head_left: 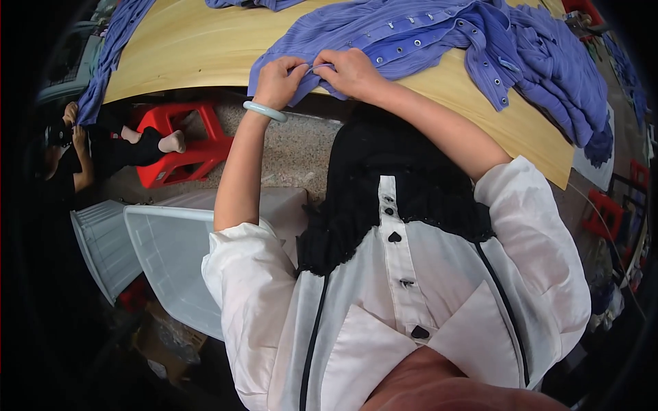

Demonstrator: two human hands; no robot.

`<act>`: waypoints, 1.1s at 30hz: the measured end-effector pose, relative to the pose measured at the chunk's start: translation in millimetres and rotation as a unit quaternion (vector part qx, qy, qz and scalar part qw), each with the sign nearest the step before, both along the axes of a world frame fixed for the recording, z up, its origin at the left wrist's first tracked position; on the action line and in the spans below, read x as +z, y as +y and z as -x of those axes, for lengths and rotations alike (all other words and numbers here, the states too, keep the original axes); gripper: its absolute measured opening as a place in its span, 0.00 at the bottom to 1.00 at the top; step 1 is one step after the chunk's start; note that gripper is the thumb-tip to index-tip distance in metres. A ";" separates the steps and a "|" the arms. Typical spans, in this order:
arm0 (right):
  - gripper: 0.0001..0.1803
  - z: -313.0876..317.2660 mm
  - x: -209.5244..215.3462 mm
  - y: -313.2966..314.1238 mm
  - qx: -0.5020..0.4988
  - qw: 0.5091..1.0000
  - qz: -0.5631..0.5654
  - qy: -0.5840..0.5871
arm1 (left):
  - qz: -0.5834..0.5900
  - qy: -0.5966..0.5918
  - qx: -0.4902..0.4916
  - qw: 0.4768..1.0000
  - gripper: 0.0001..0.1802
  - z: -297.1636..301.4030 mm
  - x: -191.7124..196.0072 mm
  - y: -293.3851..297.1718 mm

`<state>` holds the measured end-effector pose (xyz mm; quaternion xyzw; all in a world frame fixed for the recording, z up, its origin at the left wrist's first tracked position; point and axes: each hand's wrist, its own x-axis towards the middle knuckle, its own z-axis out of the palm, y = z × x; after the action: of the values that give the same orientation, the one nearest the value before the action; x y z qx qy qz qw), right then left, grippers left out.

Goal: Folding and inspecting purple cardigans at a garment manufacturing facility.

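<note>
A purple ribbed garment (pixel 370 42) with a row of metal snap fasteners lies spread over the near edge of the wooden table (pixel 185 48). Both my hands meet at its left end. My left hand (pixel 277 82), a pale bangle on its wrist, pinches the cloth edge between thumb and fingers. Close beside it, my right hand (pixel 349 74) grips the same edge, its fingers bent. A small fold of cloth shows between the fingertips; whether anything else is in them I cannot tell.
More purple garments (pixel 555 68) are heaped at the table's right end. Below the table on the left stand a red stool (pixel 195 147) and a pale plastic bin (pixel 171 260). At the far left another person (pixel 75 154) handles purple cloth, feet on the stool.
</note>
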<state>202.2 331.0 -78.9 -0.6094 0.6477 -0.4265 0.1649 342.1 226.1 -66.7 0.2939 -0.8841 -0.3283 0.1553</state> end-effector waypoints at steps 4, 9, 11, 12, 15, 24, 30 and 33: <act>0.10 1.5 1.2 -2.5 -0.003 0.999 -0.035 -0.024 | -0.027 -0.025 0.005 0.999 0.10 1.7 8.3 2.8; 0.10 4.7 6.6 -3.6 -0.003 0.999 -0.051 -0.010 | -0.125 -0.011 0.015 0.992 0.09 -0.4 4.4 -2.7; 0.10 5.1 7.2 -3.2 0.000 0.998 -0.057 -0.003 | -0.211 0.005 0.030 0.977 0.09 -0.7 5.9 -3.2; 0.10 4.7 7.5 -2.6 0.012 0.997 -0.066 0.033 | -0.211 0.005 0.030 0.977 0.09 -0.9 5.7 -3.5; 0.11 4.1 6.8 -0.9 0.022 0.993 -0.070 0.089 | -0.254 0.021 0.037 0.966 0.09 -1.9 3.1 -4.9; 0.09 25.4 2.9 21.9 0.025 0.993 -0.003 0.113 | -0.183 -0.024 0.016 0.983 0.12 -5.3 -3.2 -13.3; 0.09 27.8 -1.6 20.6 0.016 0.995 0.019 0.098 | -0.019 -0.076 -0.023 0.997 0.14 29.5 24.4 6.8; 0.09 27.7 -1.3 17.9 0.015 0.997 0.027 0.076 | 0.070 -0.077 -0.053 0.993 0.15 42.3 15.5 2.8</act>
<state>174.6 348.8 -80.2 -0.6540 0.6375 -0.3935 0.1051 299.7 228.9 -51.2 0.2599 -0.9285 -0.2499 0.0892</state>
